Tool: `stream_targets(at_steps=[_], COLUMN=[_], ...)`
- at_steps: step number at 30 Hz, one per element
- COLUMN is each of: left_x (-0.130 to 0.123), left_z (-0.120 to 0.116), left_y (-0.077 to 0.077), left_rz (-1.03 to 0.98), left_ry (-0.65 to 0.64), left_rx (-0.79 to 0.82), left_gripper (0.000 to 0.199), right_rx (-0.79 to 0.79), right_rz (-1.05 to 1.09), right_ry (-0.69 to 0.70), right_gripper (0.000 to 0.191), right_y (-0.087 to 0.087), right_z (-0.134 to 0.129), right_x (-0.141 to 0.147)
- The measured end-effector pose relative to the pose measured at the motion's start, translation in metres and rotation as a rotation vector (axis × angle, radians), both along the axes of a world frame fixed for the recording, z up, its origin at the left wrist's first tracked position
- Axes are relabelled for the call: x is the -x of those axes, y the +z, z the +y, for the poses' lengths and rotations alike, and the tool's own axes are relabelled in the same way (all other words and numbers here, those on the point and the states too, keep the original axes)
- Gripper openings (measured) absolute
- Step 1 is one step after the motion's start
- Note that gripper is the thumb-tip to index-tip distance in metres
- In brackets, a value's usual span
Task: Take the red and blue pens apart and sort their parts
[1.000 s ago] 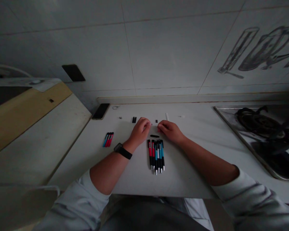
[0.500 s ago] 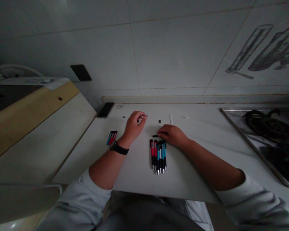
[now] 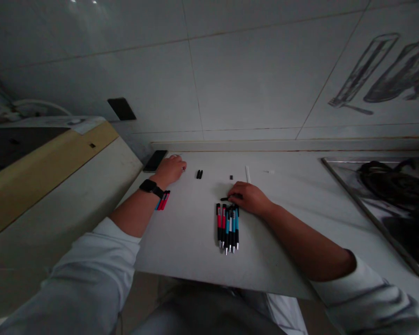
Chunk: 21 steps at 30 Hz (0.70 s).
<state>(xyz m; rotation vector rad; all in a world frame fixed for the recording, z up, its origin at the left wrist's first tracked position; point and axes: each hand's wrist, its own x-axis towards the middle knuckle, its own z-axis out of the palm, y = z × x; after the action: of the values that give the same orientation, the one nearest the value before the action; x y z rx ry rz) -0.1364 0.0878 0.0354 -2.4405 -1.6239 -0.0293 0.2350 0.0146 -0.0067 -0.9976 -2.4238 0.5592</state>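
Note:
My left hand [image 3: 172, 169] is at the back left of the counter beside the phone [image 3: 155, 161], its fingers curled together over something small that I cannot make out. Two short black grips [image 3: 199, 174] lie to its right. My right hand [image 3: 247, 195] rests on the counter with its fingers closed on a black pen part [image 3: 225, 199]. Just in front of it several assembled pens [image 3: 227, 228], red, blue and white with black grips, lie side by side. Partly behind my left wrist are red and blue pen barrels [image 3: 164, 201].
Small dark pieces [image 3: 231, 177], thin white sticks [image 3: 247, 174] and small clear pieces [image 3: 271, 172] lie along the back of the counter [image 3: 192, 251]. A gas stove [image 3: 387, 186] is at the right, a white cabinet [image 3: 101, 172] at the left.
My left hand has moved left from the middle of the counter towards the phone, uncovering the two black grips. My right hand stays nearly where it was.

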Motion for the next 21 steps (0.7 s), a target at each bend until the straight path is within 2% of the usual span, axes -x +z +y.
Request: stream_targets(at_steps=[5, 11, 17, 21], left_x=[-0.003, 0.003, 0.001, 0.003], left_z=[0.006, 0.007, 0.008, 0.005], left_y=[0.001, 0.003, 0.004, 0.010], left_rz=[0.084, 0.053, 0.058, 0.111], left_ry=[-0.010, -0.025, -0.013, -0.003], left_rx=[0.040, 0.083, 0.101, 0.107], left_gripper=[0.021, 0.016, 0.015, 0.024], right_rx=[0.009, -0.004, 0.023, 0.033], right_rz=[0.001, -0.010, 0.025, 0.097], right_ry=[0.012, 0.020, -0.064, -0.113], right_gripper=[0.013, 0.011, 0.014, 0.016], right_y=[0.002, 0.006, 0.007, 0.007], right_z=[-0.001, -0.004, -0.005, -0.004], right_x=[0.000, 0.001, 0.000, 0.001])
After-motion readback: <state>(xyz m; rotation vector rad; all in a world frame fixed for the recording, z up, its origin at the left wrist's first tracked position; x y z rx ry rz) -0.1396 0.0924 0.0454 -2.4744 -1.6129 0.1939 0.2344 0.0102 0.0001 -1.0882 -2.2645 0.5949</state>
